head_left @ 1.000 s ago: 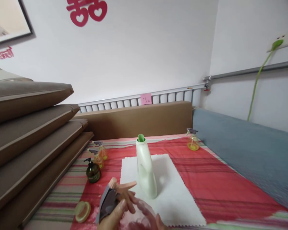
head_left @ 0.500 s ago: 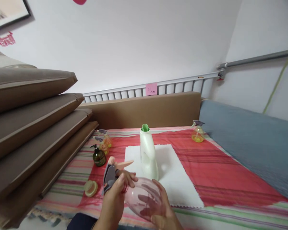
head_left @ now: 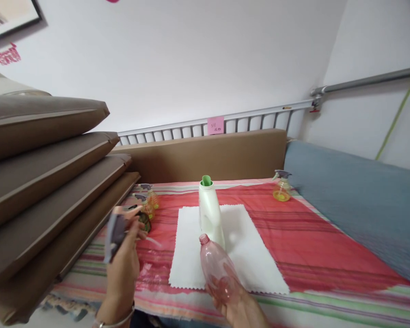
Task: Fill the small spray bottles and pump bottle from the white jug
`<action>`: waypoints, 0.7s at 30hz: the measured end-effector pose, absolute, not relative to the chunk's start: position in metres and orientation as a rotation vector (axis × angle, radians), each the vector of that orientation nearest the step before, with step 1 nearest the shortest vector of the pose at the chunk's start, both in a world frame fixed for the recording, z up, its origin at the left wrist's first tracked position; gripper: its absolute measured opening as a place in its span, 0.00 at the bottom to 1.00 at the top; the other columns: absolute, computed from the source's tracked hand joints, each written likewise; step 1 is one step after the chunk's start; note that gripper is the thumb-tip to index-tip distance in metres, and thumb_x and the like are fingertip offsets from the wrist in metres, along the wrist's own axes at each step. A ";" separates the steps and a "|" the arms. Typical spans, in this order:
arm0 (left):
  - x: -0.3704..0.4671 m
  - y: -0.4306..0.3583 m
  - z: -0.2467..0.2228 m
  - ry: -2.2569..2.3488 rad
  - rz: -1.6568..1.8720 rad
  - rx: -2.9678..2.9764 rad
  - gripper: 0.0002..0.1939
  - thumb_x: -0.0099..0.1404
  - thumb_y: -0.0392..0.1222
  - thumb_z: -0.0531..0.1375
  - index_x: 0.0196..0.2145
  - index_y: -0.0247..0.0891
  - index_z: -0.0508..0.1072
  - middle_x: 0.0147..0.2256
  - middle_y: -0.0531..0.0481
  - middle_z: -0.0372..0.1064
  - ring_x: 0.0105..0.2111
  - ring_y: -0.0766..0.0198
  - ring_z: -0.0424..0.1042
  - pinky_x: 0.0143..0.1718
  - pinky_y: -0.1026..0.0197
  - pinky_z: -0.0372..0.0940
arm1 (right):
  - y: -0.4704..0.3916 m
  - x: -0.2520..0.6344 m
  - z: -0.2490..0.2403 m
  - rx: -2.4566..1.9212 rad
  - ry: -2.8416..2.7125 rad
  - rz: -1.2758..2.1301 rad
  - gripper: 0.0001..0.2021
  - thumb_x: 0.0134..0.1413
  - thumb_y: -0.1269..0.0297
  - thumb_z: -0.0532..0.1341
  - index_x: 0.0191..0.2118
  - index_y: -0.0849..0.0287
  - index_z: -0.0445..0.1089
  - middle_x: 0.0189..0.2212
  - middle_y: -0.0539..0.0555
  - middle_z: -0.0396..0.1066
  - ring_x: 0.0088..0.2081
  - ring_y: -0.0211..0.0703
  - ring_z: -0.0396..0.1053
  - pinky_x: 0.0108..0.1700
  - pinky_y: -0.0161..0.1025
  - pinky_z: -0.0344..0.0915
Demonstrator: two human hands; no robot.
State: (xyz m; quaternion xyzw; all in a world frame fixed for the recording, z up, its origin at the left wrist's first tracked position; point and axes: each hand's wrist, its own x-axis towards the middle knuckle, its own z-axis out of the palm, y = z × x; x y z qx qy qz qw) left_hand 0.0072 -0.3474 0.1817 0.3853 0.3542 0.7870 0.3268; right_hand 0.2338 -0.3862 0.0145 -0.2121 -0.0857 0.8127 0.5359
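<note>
My left hand [head_left: 125,257] is closed on a grey and peach spray head [head_left: 115,233], a little blurred, whose thin clear tube points right. In my right hand [head_left: 237,305] is a clear pink bottle [head_left: 218,269], held round its lower part, tilted, with its bare threaded neck up and to the left. Just behind the pink bottle stands a white jug [head_left: 210,209] with a green spout in its open top, on a white cloth [head_left: 259,259]. The dark green pump bottle [head_left: 145,221] is partly hidden behind my left hand.
Two yellowish spray bottles [head_left: 152,199] stand at the left by stacked brown cushions [head_left: 51,182]. Another spray bottle [head_left: 282,190] with yellow liquid is at the back right, near a blue-grey padded surface [head_left: 355,196]. A brown board [head_left: 208,157] lines the back.
The spray head has come off the pink bottle and moved left with my left hand. The pink bottle is now more upright, its neck uncovered. The round pale lid is no longer visible.
</note>
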 end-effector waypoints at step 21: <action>0.049 -0.322 0.069 1.157 1.434 1.210 0.29 0.47 0.48 0.67 0.48 0.40 0.71 0.48 0.43 0.71 0.46 0.52 0.71 0.47 0.55 0.66 | -0.322 0.187 -0.020 -1.105 -1.116 1.297 0.44 0.26 0.69 0.68 0.56 0.51 0.53 0.53 0.58 0.59 0.45 0.51 0.66 0.42 0.46 0.66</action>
